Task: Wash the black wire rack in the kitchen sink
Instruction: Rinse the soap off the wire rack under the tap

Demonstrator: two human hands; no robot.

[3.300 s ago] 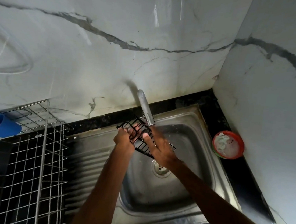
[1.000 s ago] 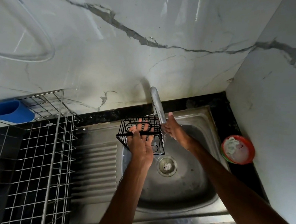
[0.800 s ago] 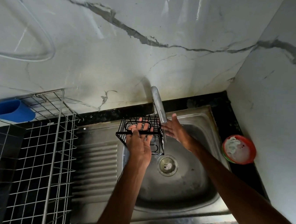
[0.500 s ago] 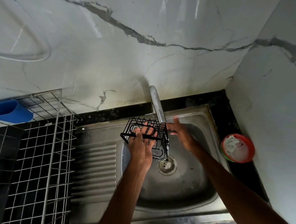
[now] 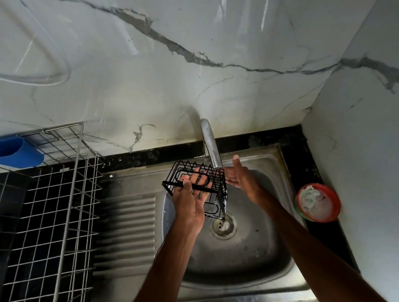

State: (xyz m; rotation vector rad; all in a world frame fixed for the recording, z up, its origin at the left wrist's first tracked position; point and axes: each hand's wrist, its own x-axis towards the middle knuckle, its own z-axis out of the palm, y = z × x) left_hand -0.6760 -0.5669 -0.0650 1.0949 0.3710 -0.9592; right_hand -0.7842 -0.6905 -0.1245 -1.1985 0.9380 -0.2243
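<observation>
The black wire rack hangs over the left part of the steel sink, just under the tap spout. My left hand grips the rack's front bar, with its fingers reaching inside the basket. My right hand is at the rack's right side below the spout, fingers fairly straight and thumb raised. I cannot tell whether it touches the wires. The rack's lower right corner is above the drain.
A silver wire dish rack with a blue cup holder stands left of the ribbed drainboard. A round red-rimmed dish of white soap sits on the black counter at the right. Marble walls close the back and right.
My left hand turned the rack from a flat tilt into an upright basket under the spout. My right hand came off the rack's face and now sits at its right side.
</observation>
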